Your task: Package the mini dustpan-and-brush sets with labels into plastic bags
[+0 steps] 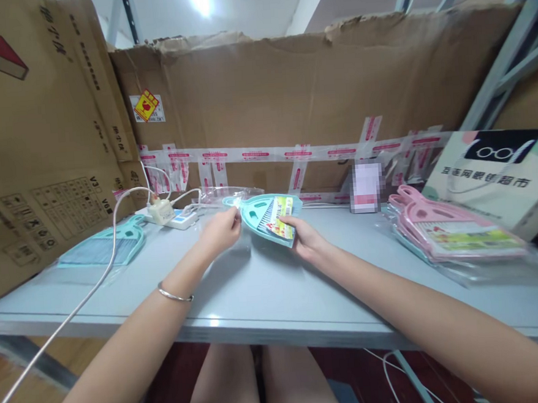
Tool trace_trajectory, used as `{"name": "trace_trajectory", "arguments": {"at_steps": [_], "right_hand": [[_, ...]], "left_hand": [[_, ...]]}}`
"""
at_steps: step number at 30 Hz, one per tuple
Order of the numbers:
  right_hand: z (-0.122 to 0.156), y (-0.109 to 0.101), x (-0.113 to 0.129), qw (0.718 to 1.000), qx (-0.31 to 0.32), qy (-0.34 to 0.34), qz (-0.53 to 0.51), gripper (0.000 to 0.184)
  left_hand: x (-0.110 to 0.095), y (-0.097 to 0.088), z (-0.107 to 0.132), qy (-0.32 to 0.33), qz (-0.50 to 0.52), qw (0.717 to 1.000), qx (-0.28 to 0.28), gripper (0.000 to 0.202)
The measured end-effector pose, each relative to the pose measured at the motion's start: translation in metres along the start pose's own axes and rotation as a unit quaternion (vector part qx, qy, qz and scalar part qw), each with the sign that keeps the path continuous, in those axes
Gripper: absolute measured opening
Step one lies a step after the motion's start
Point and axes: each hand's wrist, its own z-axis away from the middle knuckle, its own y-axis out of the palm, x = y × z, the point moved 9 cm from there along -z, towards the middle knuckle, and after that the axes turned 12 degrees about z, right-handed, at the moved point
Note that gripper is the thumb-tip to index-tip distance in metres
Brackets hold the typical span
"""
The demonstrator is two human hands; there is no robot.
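A mint-green dustpan and brush set (252,213) is held up just above the table, tilted, with its handle end to the left. A yellow-green printed card (282,211) lies over its dark bristles. My right hand (307,239) grips the wide end from the right, thumb on the card and fingers underneath. At the handle end, my left hand (222,230) is closed in a pinch. Clear plastic (231,193) shows just behind the handle; whether my left fingers also pinch some of it is hidden.
Another mint set (101,244) lies at the left beside a power strip (178,219) and a white cable (112,252). Pink sets (454,219) in clear bags are stacked at the right, near a white box (497,176). A phone (365,185) leans on the cardboard (262,97) behind.
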Motion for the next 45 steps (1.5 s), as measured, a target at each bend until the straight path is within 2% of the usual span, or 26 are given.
{"name": "trace_trajectory", "arguments": {"at_steps": [4, 10, 13, 17, 21, 24, 26, 28, 29, 30, 31, 32, 33, 34, 35, 37, 39, 42, 45], "right_hand": [[0.003, 0.006, -0.001, 0.999, 0.021, -0.029, 0.04, 0.02], [0.012, 0.022, -0.006, 0.996, 0.066, -0.039, 0.036, 0.015], [0.013, 0.021, -0.006, 0.998, 0.043, -0.041, 0.01, 0.014], [0.013, 0.013, 0.0, 0.998, -0.005, -0.061, -0.021, 0.016], [0.012, 0.011, 0.006, 0.994, -0.014, -0.093, -0.049, 0.016], [0.009, 0.005, 0.01, 0.992, -0.027, -0.101, -0.073, 0.016], [0.007, 0.001, 0.011, 0.992, -0.04, -0.095, -0.078, 0.015], [0.007, -0.004, 0.012, 0.991, -0.055, -0.09, -0.084, 0.014], [0.008, -0.005, 0.013, 0.99, -0.061, -0.092, -0.09, 0.014], [0.009, -0.005, 0.014, 0.988, -0.066, -0.097, -0.097, 0.014], [0.01, -0.005, 0.014, 0.987, -0.069, -0.104, -0.103, 0.015], [0.012, -0.005, 0.015, 0.985, -0.072, -0.112, -0.106, 0.015], [0.014, -0.004, 0.015, 0.984, -0.074, -0.119, -0.107, 0.015], [0.015, -0.002, 0.014, 0.984, -0.075, -0.125, -0.106, 0.015], [0.017, 0.0, 0.013, 0.983, -0.076, -0.128, -0.104, 0.015], [0.02, 0.004, 0.01, 0.983, -0.075, -0.133, -0.1, 0.016], [0.022, 0.009, 0.008, 0.984, -0.067, -0.135, -0.09, 0.018], [0.024, 0.013, 0.008, 0.989, -0.052, -0.132, -0.05, 0.019], [0.023, 0.01, 0.013, 0.989, -0.043, -0.128, 0.055, 0.018]], "left_hand": [[-0.017, -0.017, 0.005, 0.041, -0.02, 0.997, -0.065, 0.02], [-0.045, -0.012, 0.015, 0.132, -0.031, 0.988, -0.071, 0.025], [-0.051, -0.01, 0.018, 0.155, -0.012, 0.984, -0.087, 0.021], [-0.055, -0.006, 0.019, 0.173, 0.005, 0.982, -0.08, 0.021], [-0.057, -0.013, 0.023, 0.176, 0.058, 0.976, -0.113, 0.022], [-0.061, -0.021, 0.029, 0.203, 0.135, 0.96, -0.137, 0.019], [-0.047, -0.034, 0.028, 0.163, 0.201, 0.943, -0.206, 0.025], [-0.01, -0.043, 0.027, 0.02, 0.282, 0.912, -0.298, 0.038], [0.011, -0.039, 0.027, -0.075, 0.33, 0.887, -0.314, 0.044], [0.029, -0.027, 0.025, -0.164, 0.384, 0.86, -0.292, 0.048], [0.037, -0.009, 0.022, -0.233, 0.443, 0.833, -0.236, 0.05], [0.036, 0.012, 0.019, -0.272, 0.502, 0.806, -0.156, 0.051], [0.026, 0.03, 0.016, -0.277, 0.559, 0.778, -0.073, 0.051], [0.011, 0.043, 0.013, -0.253, 0.611, 0.75, -0.005, 0.05], [-0.006, 0.05, 0.012, -0.213, 0.653, 0.726, 0.04, 0.049], [-0.028, 0.053, 0.013, -0.144, 0.699, 0.698, 0.05, 0.05], [-0.03, 0.054, 0.015, -0.129, 0.708, 0.694, 0.017, 0.054], [-0.016, 0.055, 0.016, -0.151, 0.7, 0.698, -0.007, 0.052], [0.001, 0.047, 0.01, -0.154, 0.684, 0.713, 0.008, 0.044]]}}
